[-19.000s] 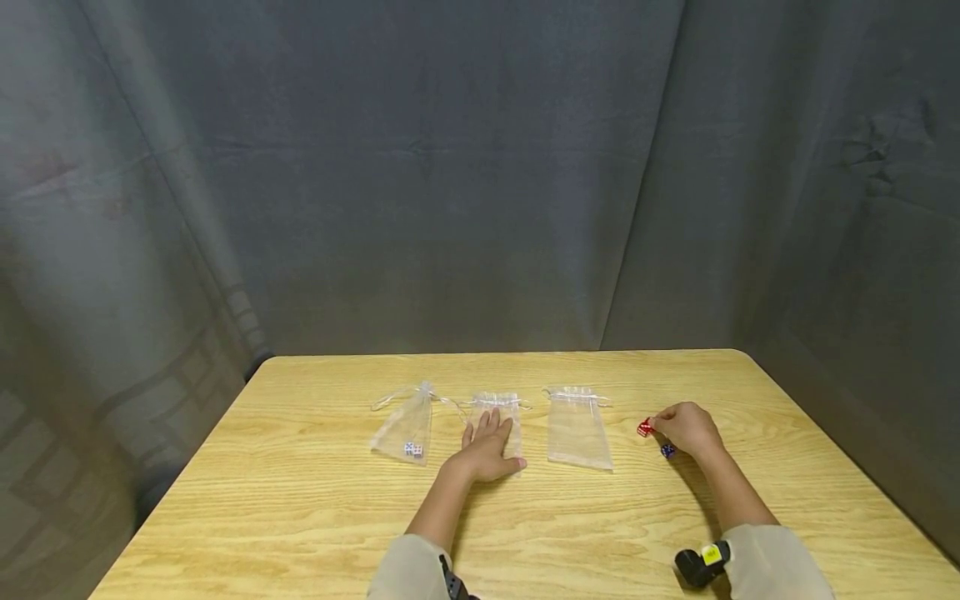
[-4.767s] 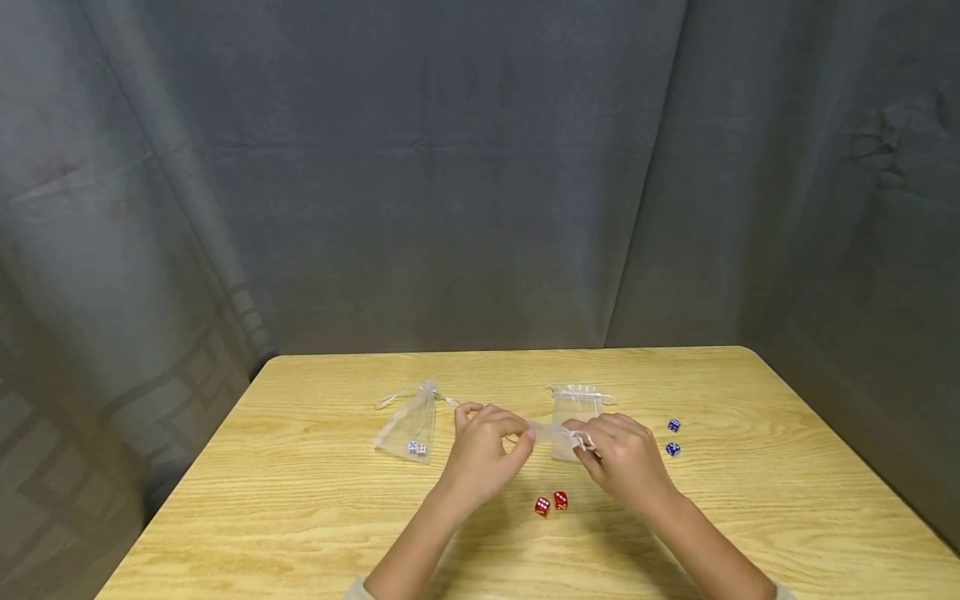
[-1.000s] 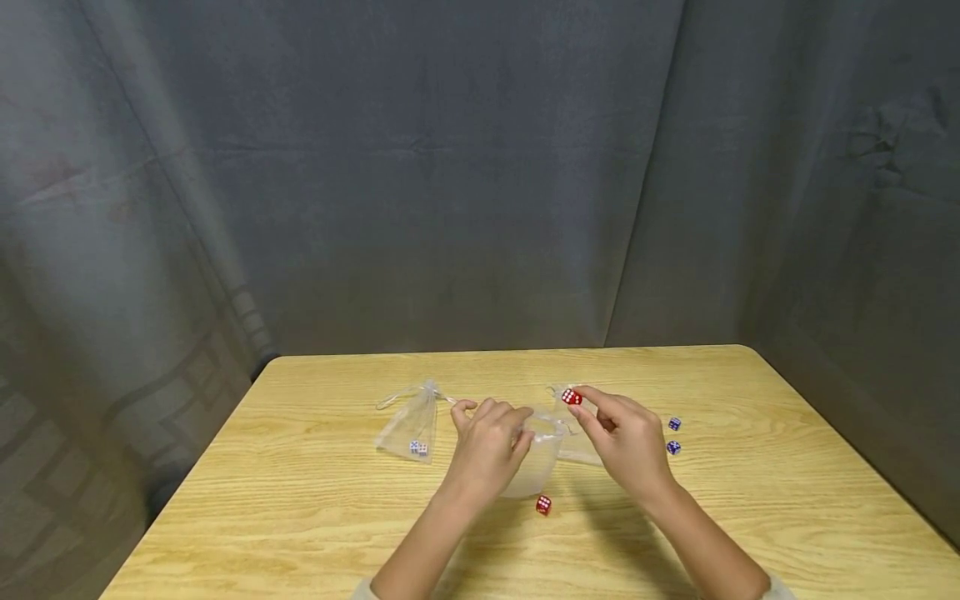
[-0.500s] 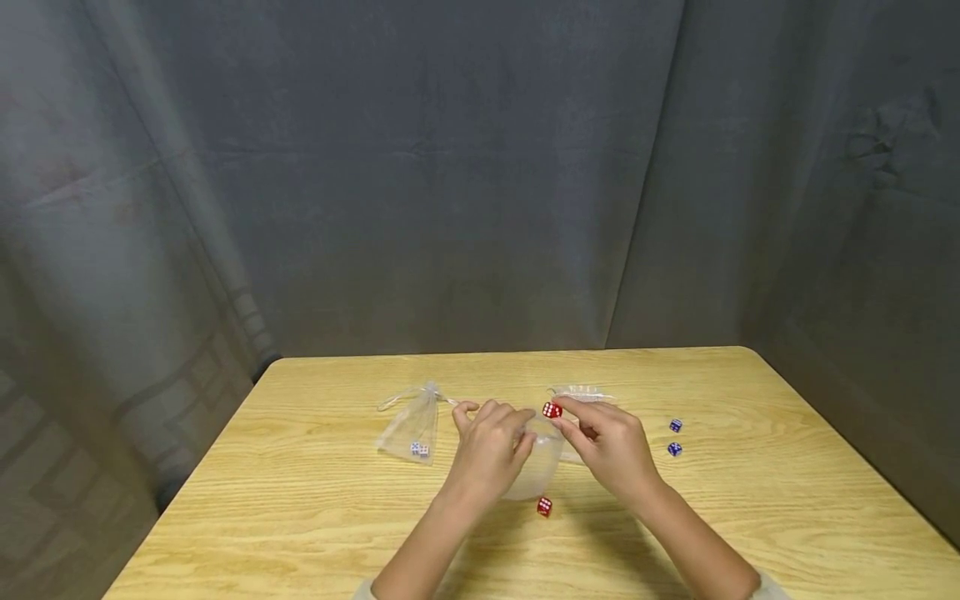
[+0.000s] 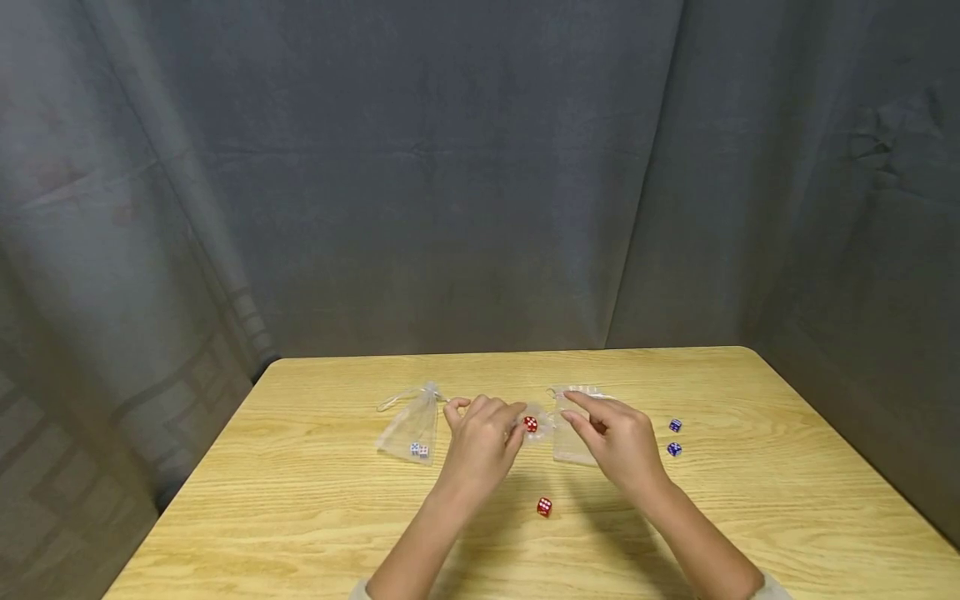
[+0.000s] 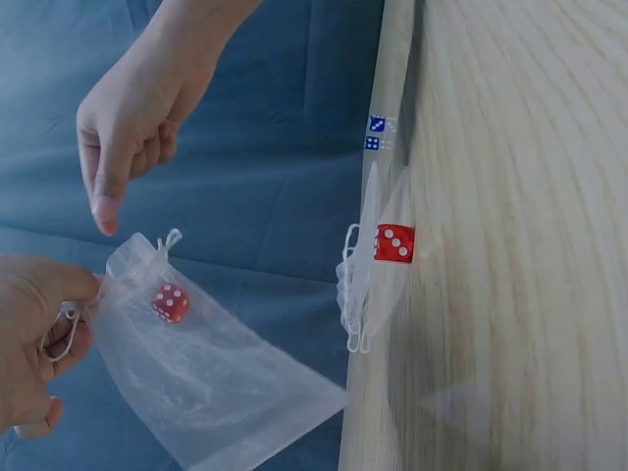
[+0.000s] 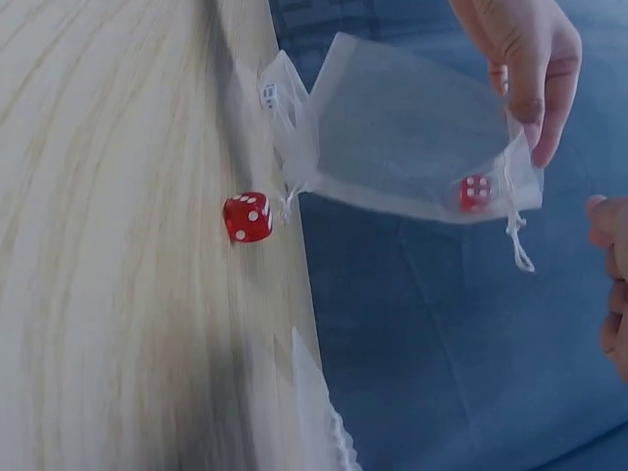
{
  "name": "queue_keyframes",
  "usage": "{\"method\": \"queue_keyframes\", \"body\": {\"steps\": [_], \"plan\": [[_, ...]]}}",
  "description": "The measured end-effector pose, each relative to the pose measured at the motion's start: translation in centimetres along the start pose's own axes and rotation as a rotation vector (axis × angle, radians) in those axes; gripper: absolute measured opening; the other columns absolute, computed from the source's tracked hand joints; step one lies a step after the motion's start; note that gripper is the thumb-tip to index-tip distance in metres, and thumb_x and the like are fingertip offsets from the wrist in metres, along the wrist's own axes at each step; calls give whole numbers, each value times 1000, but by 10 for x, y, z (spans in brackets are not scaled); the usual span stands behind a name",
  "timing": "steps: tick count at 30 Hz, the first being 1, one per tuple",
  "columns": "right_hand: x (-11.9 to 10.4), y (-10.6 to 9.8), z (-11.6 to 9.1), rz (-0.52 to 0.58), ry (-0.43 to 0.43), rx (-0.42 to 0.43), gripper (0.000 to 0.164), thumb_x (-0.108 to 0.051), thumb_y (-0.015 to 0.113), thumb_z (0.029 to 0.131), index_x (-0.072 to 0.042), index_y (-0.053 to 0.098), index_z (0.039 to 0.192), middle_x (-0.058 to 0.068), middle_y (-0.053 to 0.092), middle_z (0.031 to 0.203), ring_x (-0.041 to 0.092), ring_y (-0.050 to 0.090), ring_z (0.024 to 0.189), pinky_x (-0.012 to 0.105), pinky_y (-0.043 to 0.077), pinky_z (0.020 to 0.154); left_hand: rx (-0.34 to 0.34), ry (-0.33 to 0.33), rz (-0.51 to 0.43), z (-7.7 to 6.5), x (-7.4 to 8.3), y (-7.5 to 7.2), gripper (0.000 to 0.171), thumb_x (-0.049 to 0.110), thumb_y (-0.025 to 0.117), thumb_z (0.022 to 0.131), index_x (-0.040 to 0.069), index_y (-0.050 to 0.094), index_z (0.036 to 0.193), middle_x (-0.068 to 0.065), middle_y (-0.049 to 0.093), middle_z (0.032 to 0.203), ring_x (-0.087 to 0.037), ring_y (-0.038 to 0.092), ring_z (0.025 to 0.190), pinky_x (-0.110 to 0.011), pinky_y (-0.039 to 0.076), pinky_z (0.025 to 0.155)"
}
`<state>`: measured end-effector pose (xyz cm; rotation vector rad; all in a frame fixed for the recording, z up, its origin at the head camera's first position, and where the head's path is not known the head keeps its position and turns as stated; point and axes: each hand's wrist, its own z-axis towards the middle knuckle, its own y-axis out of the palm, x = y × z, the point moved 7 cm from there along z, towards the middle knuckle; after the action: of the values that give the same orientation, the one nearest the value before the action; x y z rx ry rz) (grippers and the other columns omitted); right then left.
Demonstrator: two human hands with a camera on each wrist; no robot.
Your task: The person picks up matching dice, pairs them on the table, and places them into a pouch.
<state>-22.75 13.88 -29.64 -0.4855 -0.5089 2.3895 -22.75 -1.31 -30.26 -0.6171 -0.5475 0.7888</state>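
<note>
My left hand (image 5: 480,442) pinches the rim of a sheer white drawstring pouch (image 6: 211,378), held up off the table with its cord dangling by the mouth. Just inside that mouth shows a red die (image 6: 170,303) with white pips, seen through the mesh in both wrist views. To the right, my right hand (image 5: 618,437) holds nothing; its thumb and index finger are parted and point toward the pouch, a short gap away. A second red die (image 5: 543,507) lies on the table in front of the hands.
A cinched pouch (image 5: 405,429) with two white dice (image 5: 419,450) inside lies left of the left hand. Another pouch (image 5: 573,442) lies flat, partly behind the right hand. Two blue dice (image 5: 675,425) sit farther right on the wooden table (image 5: 300,500); a grey curtain (image 5: 450,208) hangs behind.
My right hand carried one red die left to the pouch mouth, let it go inside, and drew back slightly right. Earlier, both red dice lay on the table while both hands held the pouch.
</note>
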Motion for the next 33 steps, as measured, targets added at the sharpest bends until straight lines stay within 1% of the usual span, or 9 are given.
{"method": "queue_keyframes", "body": {"steps": [5, 9, 13, 16, 22, 25, 29, 33], "plan": [[8, 2, -3, -38, 51, -17, 29, 1, 78, 68, -2, 72, 96, -12, 41, 54, -1, 31, 49, 13, 28, 42, 8, -10, -10, 0, -1, -1, 17, 12, 74, 78, 10, 72, 95, 8, 62, 73, -9, 51, 74, -45, 29, 87], [16, 5, -6, -73, 94, -35, 27, -1, 78, 69, -2, 72, 95, -11, 42, 53, -2, 30, 47, 16, 29, 41, 9, -13, -12, 1, -1, -1, 17, 12, 74, 78, 10, 72, 95, 8, 62, 73, -8, 51, 74, -45, 28, 87], [24, 9, -9, -97, 134, -65, 26, -3, 78, 70, -1, 72, 95, -12, 38, 51, -2, 27, 46, 19, 27, 39, 8, -11, -17, 1, -1, -2, 17, 12, 73, 78, 10, 72, 95, 8, 61, 73, -8, 51, 74, -45, 28, 87], [29, 12, -11, -110, 177, -106, 24, -5, 77, 72, -2, 72, 95, -13, 37, 51, -1, 27, 45, 20, 27, 39, 10, -9, -20, 1, -1, -2, 17, 11, 73, 78, 10, 72, 95, 8, 62, 73, -8, 51, 74, -45, 28, 87], [37, 20, -17, -135, 291, -224, 25, -10, 76, 76, -3, 72, 99, -12, 36, 49, 2, 28, 44, 22, 27, 39, 21, -6, -19, 2, -1, -3, 17, 12, 74, 78, 10, 72, 95, 8, 62, 72, -9, 51, 73, -45, 29, 86], [37, 24, -18, -142, 312, -260, 25, -12, 76, 76, -4, 72, 100, -11, 40, 48, 3, 31, 45, 22, 27, 39, 27, -5, -19, 2, -1, -4, 17, 12, 74, 78, 9, 72, 94, 7, 62, 72, -9, 51, 73, -46, 29, 86], [38, 29, -22, -146, 333, -304, 25, -14, 75, 76, -3, 72, 99, -7, 49, 50, 4, 35, 45, 23, 29, 39, 27, -6, -21, 2, -1, -4, 17, 13, 74, 78, 9, 72, 94, 7, 62, 72, -9, 52, 73, -46, 29, 86], [39, 35, -26, -134, 365, -358, 27, -15, 74, 78, -1, 71, 100, -4, 55, 52, 4, 35, 43, 23, 30, 39, 38, -8, -23, 2, -1, -4, 17, 13, 74, 78, 9, 72, 94, 7, 63, 73, -9, 53, 73, -46, 29, 86]]}}
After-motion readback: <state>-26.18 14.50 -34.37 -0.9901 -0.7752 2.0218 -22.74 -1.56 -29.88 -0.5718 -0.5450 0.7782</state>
